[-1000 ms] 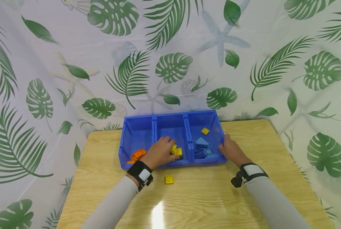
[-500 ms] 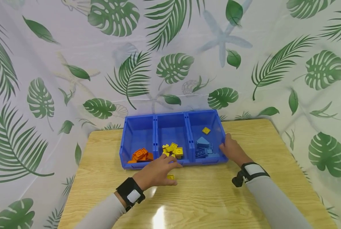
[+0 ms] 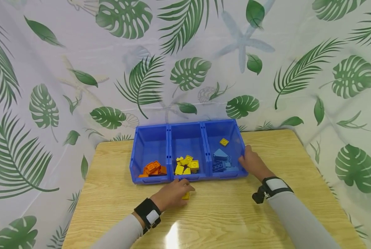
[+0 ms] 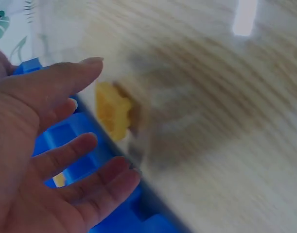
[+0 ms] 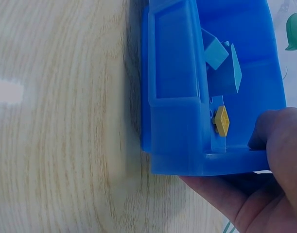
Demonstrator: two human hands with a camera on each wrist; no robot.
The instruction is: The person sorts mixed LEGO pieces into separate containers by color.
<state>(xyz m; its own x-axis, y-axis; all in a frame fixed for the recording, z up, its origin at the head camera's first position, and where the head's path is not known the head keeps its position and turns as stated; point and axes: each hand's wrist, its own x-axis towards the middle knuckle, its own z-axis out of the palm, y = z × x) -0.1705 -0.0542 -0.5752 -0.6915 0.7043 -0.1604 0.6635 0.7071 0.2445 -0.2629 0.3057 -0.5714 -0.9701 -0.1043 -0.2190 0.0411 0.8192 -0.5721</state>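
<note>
A yellow toy brick [image 3: 186, 196] lies on the wooden table just in front of a blue three-compartment bin [image 3: 204, 177]. My left hand [image 3: 172, 194] is over the table beside this brick, thumb and fingers spread around it. In the left wrist view a gap shows between the fingertips and the yellow brick [image 4: 111, 111]. At the bin's right end, my right hand [image 3: 255, 164] grips the side wall, thumb inside and fingers outside, as the right wrist view shows.
Orange bricks [image 3: 152, 168] fill the front of the left compartment and yellow bricks [image 3: 187, 162] the middle one. Blue bricks [image 3: 220, 155] and one small yellow brick [image 3: 224, 142] lie in the right compartment. A leaf-patterned cloth [image 3: 185, 41] hangs behind the table [image 3: 229, 214].
My left hand has come out of the middle compartment, back toward me, to the yellow brick on the table. Yellow bricks it covered now show. The right hand keeps its grip in place.
</note>
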